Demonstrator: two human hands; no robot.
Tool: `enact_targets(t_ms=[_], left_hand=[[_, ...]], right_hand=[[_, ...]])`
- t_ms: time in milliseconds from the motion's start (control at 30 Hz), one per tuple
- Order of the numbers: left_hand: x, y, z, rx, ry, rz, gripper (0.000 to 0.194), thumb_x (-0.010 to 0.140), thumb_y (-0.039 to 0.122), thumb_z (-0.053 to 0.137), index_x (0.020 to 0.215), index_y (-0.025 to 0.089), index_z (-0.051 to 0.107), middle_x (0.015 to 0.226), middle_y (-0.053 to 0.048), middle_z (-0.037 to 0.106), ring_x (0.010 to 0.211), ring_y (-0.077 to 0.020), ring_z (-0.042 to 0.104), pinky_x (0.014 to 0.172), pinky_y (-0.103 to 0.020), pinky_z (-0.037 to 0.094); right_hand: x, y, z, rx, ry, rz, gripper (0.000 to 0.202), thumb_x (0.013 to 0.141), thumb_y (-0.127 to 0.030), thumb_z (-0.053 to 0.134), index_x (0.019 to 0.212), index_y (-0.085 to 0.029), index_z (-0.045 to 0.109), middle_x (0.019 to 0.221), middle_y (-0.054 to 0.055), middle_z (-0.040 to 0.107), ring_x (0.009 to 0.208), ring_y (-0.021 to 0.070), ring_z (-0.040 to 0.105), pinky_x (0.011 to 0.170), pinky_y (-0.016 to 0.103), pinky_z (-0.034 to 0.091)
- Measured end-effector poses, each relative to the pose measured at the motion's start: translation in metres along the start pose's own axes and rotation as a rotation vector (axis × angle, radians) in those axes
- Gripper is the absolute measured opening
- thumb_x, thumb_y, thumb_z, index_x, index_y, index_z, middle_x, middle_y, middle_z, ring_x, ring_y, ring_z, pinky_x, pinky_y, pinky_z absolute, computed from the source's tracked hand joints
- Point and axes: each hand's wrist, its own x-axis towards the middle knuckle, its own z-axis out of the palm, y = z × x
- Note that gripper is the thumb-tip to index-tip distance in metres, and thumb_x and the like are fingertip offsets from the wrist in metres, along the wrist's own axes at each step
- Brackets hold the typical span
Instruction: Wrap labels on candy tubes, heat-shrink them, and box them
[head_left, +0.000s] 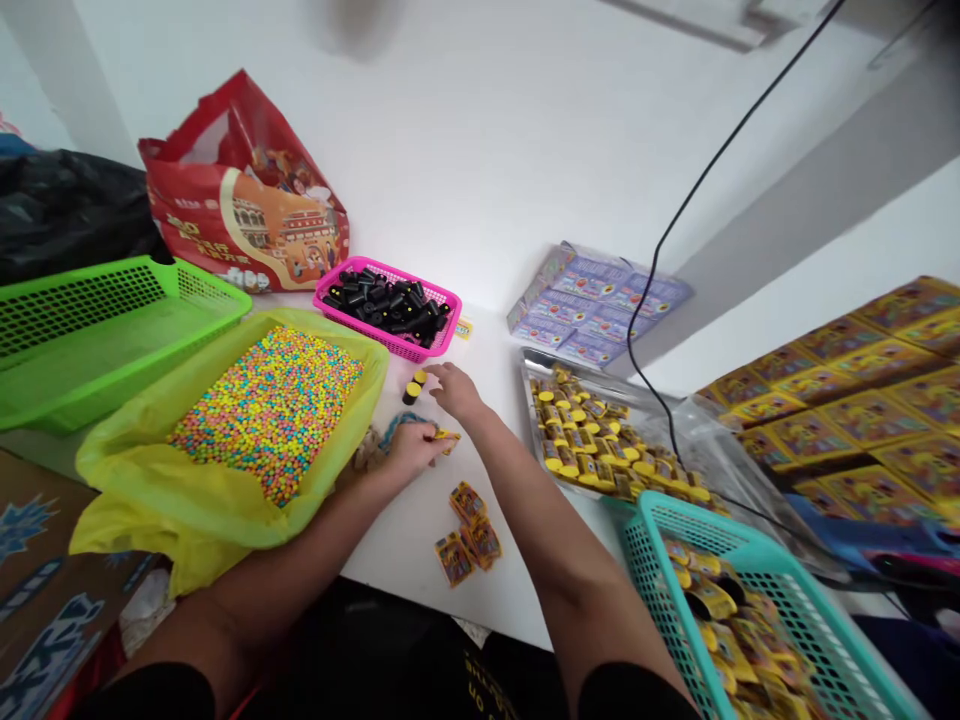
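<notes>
My left hand (411, 450) pinches a small yellow printed sleeve (448, 436) at its fingertips, above the white table (397, 545). Just beyond it, my right hand (454, 390) reaches toward two small black tubes with yellow tops (412, 392) that stand upright; its fingers are apart and right beside the farther tube. Whether they touch it I cannot tell. Nearer my body lies a loose group of flat orange-yellow printed sleeves (454, 558). A bluish cloth-like thing (390, 432) is partly hidden behind my left hand.
Left stands a yellow-lined tray (112, 465) of coloured candy balls, with a green basket (90, 375) behind. A pink basket (324, 297) holds black tubes. To the right are a metal tray (531, 395) of wrapped yellow tubes, a teal basket (817, 610), stacked boxes (862, 400) and a hanging cable (697, 185).
</notes>
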Motion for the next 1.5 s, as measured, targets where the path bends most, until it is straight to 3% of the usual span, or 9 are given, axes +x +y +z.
enact_targets(t_ms=[167, 300, 400, 467, 567, 767, 933, 1133, 1500], left_hand=[[0.001, -0.007, 0.001, 0.045, -0.013, 0.067, 0.033, 0.07, 0.039, 0.071, 0.054, 0.018, 0.052, 0.047, 0.006, 0.047, 0.044, -0.0087, 0.044, 0.046, -0.023, 0.03], [-0.001, -0.004, -0.001, 0.1, 0.003, 0.178, 0.037, 0.072, 0.037, 0.07, 0.051, 0.018, 0.046, 0.048, 0.006, 0.044, 0.048, -0.0088, 0.041, 0.049, -0.023, 0.027], [-0.004, 0.005, -0.004, 0.178, 0.026, 0.285, 0.043, 0.073, 0.036, 0.07, 0.048, 0.018, 0.04, 0.049, 0.006, 0.039, 0.052, -0.0091, 0.038, 0.052, -0.024, 0.026], [-0.007, 0.01, -0.005, 0.208, 0.014, 0.331, 0.045, 0.074, 0.036, 0.07, 0.047, 0.018, 0.039, 0.05, 0.005, 0.039, 0.053, -0.0092, 0.036, 0.053, -0.024, 0.025], [-0.012, 0.016, -0.004, 0.233, -0.049, 0.376, 0.042, 0.076, 0.035, 0.07, 0.048, 0.017, 0.045, 0.051, 0.005, 0.042, 0.054, -0.0095, 0.039, 0.054, -0.025, 0.026], [-0.023, 0.021, 0.0, 0.292, -0.176, 0.456, 0.031, 0.079, 0.032, 0.07, 0.055, 0.017, 0.058, 0.055, 0.003, 0.05, 0.059, -0.0109, 0.047, 0.057, -0.025, 0.032], [-0.025, 0.02, 0.0, 0.251, -0.236, 0.394, 0.028, 0.079, 0.036, 0.069, 0.06, 0.017, 0.063, 0.056, 0.002, 0.053, 0.057, -0.0109, 0.05, 0.054, -0.024, 0.035], [-0.028, 0.024, 0.001, 0.105, -0.343, 0.259, 0.032, 0.072, 0.049, 0.074, 0.067, 0.017, 0.068, 0.061, 0.001, 0.055, 0.054, -0.0116, 0.053, 0.05, -0.024, 0.04], [-0.027, 0.027, 0.001, 0.028, -0.34, 0.163, 0.033, 0.066, 0.046, 0.077, 0.071, 0.015, 0.067, 0.06, 0.003, 0.054, 0.047, -0.0091, 0.05, 0.044, -0.023, 0.038]], right_hand=[[0.023, -0.008, 0.008, -0.086, -0.092, 0.007, 0.038, 0.071, -0.009, 0.073, 0.105, -0.023, 0.068, 0.107, 0.006, 0.068, 0.093, 0.0211, 0.063, 0.083, 0.03, 0.046], [0.009, -0.002, -0.005, -0.112, -0.038, 0.099, 0.03, 0.07, -0.021, 0.076, 0.097, -0.019, 0.064, 0.093, 0.007, 0.069, 0.084, 0.0215, 0.063, 0.074, 0.03, 0.047], [-0.024, 0.01, -0.026, 0.036, 0.074, 0.192, 0.024, 0.071, -0.028, 0.072, 0.09, -0.019, 0.06, 0.076, 0.002, 0.066, 0.068, 0.0173, 0.061, 0.061, 0.027, 0.045], [-0.055, 0.018, -0.04, 0.354, 0.124, 0.241, 0.023, 0.068, -0.031, 0.071, 0.083, -0.019, 0.058, 0.062, -0.002, 0.061, 0.053, 0.0137, 0.055, 0.052, 0.025, 0.041], [-0.103, 0.026, -0.053, 0.785, 0.073, 0.228, 0.024, 0.062, -0.033, 0.073, 0.075, -0.02, 0.058, 0.049, -0.006, 0.054, 0.042, 0.0108, 0.047, 0.044, 0.023, 0.035], [-0.154, 0.022, -0.053, 0.954, 0.053, 0.241, 0.024, 0.058, -0.027, 0.077, 0.074, -0.019, 0.062, 0.045, -0.006, 0.055, 0.039, 0.0089, 0.046, 0.04, 0.021, 0.029], [-0.163, 0.022, -0.053, 1.049, 0.097, 0.227, 0.023, 0.058, -0.028, 0.076, 0.074, -0.018, 0.062, 0.048, -0.006, 0.057, 0.04, 0.0087, 0.047, 0.041, 0.021, 0.032], [-0.162, 0.023, -0.047, 0.966, 0.05, 0.25, 0.024, 0.058, -0.029, 0.077, 0.074, -0.019, 0.061, 0.048, -0.007, 0.055, 0.039, 0.0085, 0.046, 0.04, 0.02, 0.03], [-0.155, 0.012, -0.044, 0.866, 0.097, 0.289, 0.024, 0.058, -0.031, 0.076, 0.07, -0.019, 0.059, 0.048, -0.006, 0.054, 0.04, 0.0092, 0.045, 0.04, 0.022, 0.031]])
